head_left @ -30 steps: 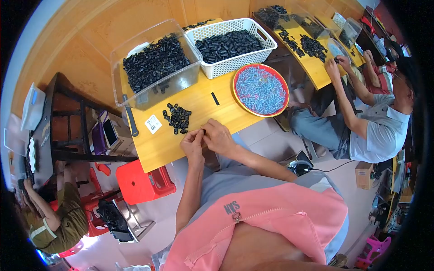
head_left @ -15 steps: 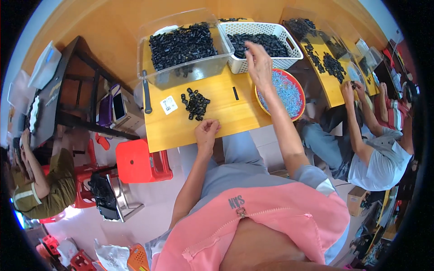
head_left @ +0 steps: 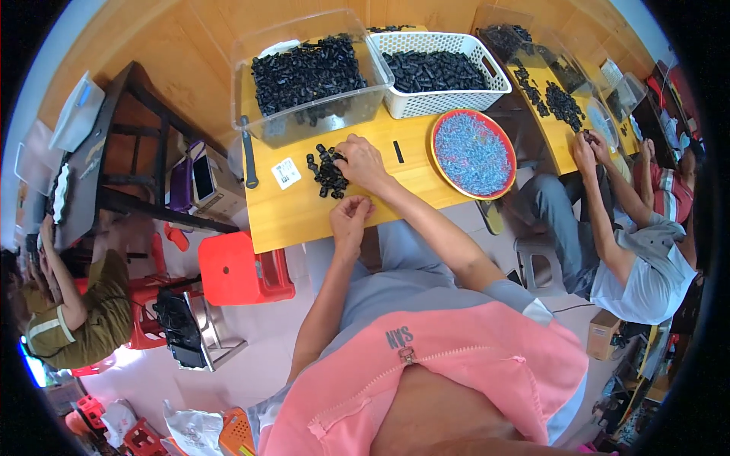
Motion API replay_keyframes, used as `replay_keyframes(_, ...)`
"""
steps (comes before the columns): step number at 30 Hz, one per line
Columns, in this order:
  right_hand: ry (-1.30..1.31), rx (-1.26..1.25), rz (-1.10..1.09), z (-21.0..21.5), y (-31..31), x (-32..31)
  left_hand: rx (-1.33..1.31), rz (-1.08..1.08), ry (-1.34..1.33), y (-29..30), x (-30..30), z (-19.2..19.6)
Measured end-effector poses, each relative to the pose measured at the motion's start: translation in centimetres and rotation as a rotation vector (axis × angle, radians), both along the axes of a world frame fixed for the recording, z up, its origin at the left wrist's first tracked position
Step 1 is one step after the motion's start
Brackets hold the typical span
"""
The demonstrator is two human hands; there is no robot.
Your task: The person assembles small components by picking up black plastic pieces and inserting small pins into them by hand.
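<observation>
A small pile of black plastic parts (head_left: 325,172) lies on the yellow wooden table (head_left: 289,216). My right hand (head_left: 361,162) rests on the right side of that pile, fingers curled over the parts. My left hand (head_left: 350,216) sits at the table's near edge, just below the pile, fingers loosely closed; whether it holds a small part is hidden. A single black piece (head_left: 398,151) lies to the right of my right hand. A round red tray (head_left: 437,163) holding many small blue pieces sits further right.
A clear bin (head_left: 304,76) and a white basket (head_left: 439,72) of black parts stand at the table's back. A black tool (head_left: 248,156) and white card (head_left: 287,172) lie left. A red stool (head_left: 243,270) stands below. Other people sit right (head_left: 631,251) and left (head_left: 68,304).
My right hand came back from the white basket down to the pile of black parts. The left hand stayed at the table's near edge. The view shifted slightly.
</observation>
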State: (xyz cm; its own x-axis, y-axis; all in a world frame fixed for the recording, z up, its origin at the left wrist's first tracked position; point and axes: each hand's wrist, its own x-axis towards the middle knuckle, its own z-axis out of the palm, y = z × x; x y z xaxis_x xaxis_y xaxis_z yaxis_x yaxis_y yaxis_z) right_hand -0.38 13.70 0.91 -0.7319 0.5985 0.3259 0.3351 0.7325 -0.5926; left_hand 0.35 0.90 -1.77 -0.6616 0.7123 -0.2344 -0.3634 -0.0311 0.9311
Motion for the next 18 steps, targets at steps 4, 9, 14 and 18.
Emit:
replay_keyframes(4, -0.006, 0.012, 0.02, -0.9, 0.2, -0.2, 0.019, -0.002, -0.002, -0.1, 0.0, 0.2)
replay_keyframes(9, 0.15, -0.145, 0.041, 0.4, 0.4, 1.4, 0.038, 0.005, -0.04, -0.1, -0.1, 0.1)
replay_keyframes(14, 0.16, -0.157, 0.075, 1.6, -0.9, 6.5, 0.171, 0.164, -0.147, -0.3, 0.6, 1.3)
replay_keyframes(18, 0.06, -0.132, 0.224, 2.3, -2.3, 9.2, 0.245, 0.004, -0.077, -0.2, 0.4, 1.4)
